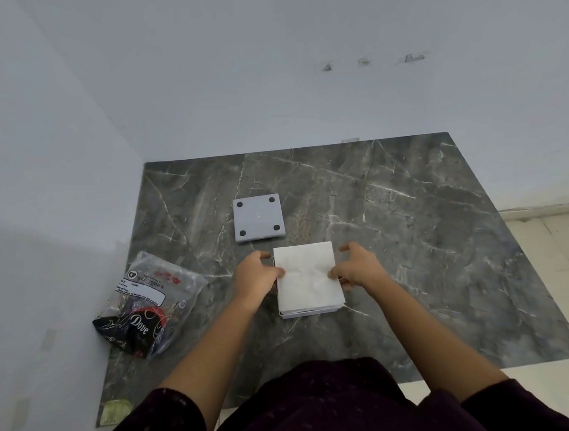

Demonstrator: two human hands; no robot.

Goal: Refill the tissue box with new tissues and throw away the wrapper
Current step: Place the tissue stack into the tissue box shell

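Observation:
A white stack of tissues (308,277) sits in the open tissue box (312,311), whose white rim shows at the near edge. My left hand (257,277) grips the stack's left side, thumb on top. On the stack's right side my right hand (358,266) presses with its thumb on the tissues. The box's grey square lid (258,218) lies upside down just beyond, four black pads showing. The crumpled clear plastic wrapper (150,305) with black and red print lies to the left.
Everything rests on a dark grey marble table (411,241) pushed into a white wall corner at the back and left. A pale tiled floor (559,265) shows to the right. A small greenish sticker (117,411) marks the table's near left corner.

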